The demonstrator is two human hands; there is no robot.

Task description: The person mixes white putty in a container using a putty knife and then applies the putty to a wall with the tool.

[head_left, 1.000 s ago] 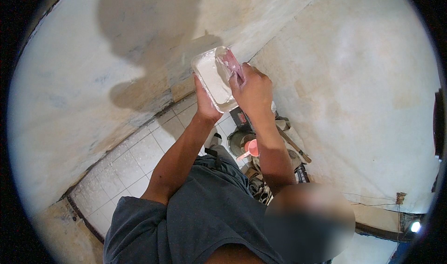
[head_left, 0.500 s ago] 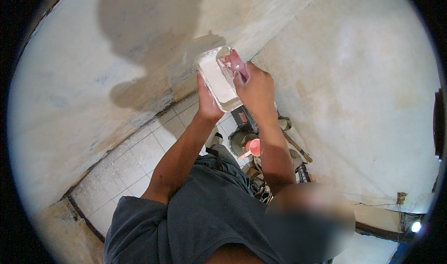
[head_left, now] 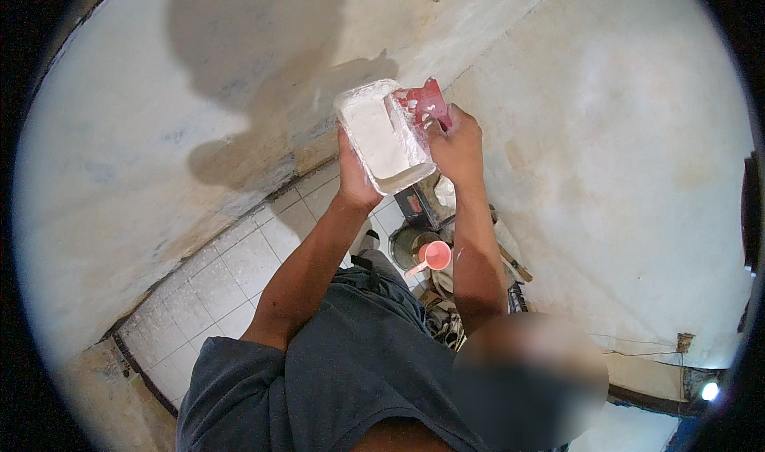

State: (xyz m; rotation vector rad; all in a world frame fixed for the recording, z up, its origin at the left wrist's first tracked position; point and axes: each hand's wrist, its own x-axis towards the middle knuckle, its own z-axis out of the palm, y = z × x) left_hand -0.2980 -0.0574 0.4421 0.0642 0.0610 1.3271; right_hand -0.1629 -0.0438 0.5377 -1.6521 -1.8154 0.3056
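Up in front of me, my left hand grips a white rectangular tub by its left side and underside. Smooth white paste lies inside it, and dried smears cover the rim and walls. My right hand is closed on a red putty scraper with white paste stuck to its face. The scraper is at the tub's right rim; I cannot tell whether it touches. Part of its grip is hidden by my fingers.
Patchy, stained walls meet at a corner ahead. Below are white floor tiles, a dark bucket, a pink dipper, a dark box and a wooden handle near the right wall.
My right hand has moved right with the scraper, from inside the tub out to its right rim. The tub has stayed nearly in place, tilted slightly.
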